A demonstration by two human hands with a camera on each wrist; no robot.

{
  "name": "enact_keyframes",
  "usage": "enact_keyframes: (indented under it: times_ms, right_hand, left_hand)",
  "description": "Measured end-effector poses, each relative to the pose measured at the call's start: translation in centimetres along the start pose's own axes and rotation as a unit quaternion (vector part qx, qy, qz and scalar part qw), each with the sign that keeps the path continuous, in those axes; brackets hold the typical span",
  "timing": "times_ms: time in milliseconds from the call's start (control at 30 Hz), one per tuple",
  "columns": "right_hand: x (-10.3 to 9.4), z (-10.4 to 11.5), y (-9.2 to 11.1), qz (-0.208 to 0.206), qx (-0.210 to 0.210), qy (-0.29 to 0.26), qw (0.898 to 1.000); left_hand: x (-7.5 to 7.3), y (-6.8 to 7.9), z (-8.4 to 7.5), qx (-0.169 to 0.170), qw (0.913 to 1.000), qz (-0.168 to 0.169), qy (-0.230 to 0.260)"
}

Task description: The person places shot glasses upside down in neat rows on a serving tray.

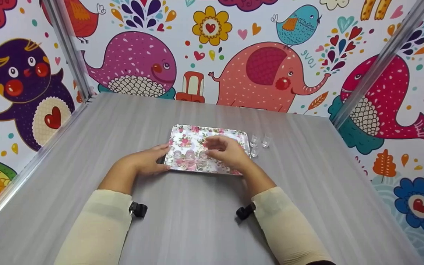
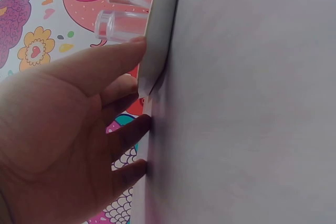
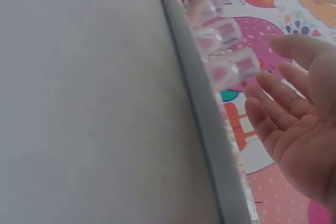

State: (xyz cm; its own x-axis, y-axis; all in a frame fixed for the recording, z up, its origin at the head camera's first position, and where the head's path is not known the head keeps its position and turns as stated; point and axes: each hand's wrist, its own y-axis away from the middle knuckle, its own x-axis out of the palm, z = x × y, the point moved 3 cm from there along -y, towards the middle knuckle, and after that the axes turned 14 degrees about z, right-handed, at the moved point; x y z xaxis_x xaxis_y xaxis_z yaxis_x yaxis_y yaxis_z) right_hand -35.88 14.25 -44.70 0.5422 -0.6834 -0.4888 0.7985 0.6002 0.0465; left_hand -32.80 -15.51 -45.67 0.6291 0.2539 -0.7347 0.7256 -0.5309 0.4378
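Observation:
A white floral tray point(image 1: 186, 136) lies on the table in front of me. Three small clear glasses stand in a row near its front edge; the middle one is a shot glass point(image 1: 190, 156). My left hand point(image 1: 147, 161) touches the tray's left side with thumb and fingertips, its fingers spread and fairly straight in the left wrist view. Over the tray's right half is my right hand point(image 1: 226, 151), near the rightmost glass point(image 3: 239, 69) of the row. In the right wrist view its loosely bent fingers are apart from that glass, with nothing in them.
Just off the tray's right side, three more clear glasses point(image 1: 266, 140) stand grouped on the grey table point(image 1: 190, 213). Metal posts point(image 1: 66, 48) and cartoon-printed walls point(image 1: 204, 55) enclose the table's back and sides.

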Motion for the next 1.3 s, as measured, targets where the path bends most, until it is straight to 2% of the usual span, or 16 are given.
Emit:
enact_keyframes:
  times_ms: [300,467,633,867,1067,1300]
  right_hand:
    - [-5.0,-1.3,2.4,-0.077,0.017,0.008,0.997]
    - [-7.9,-2.1,3.8,-0.136,0.039,0.005,0.990]
    - [-10.9,-3.5,4.9,-0.206,0.046,-0.019,0.977]
    - [-13.6,-5.8,6.7,-0.270,0.114,-0.066,0.954]
    - [-14.5,-7.5,7.4,-0.288,0.142,-0.085,0.943]
    - [-14.3,-9.1,6.9,-0.257,0.180,-0.087,0.946]
  left_hand:
    - [0.0,-0.2,0.2,-0.003,1.0000,0.001,-0.002]
    - [-0.1,0.0,0.0,-0.008,1.0000,0.003,0.002]
    - [-0.1,0.2,-0.2,-0.005,1.0000,0.000,0.003]
    - [0.0,0.2,-0.3,-0.003,1.0000,0.001,0.000]
    - [0.0,0.2,-0.3,-0.001,1.0000,-0.002,-0.003]
    - [0.0,0.1,-0.2,-0.002,1.0000,-0.001,0.004]
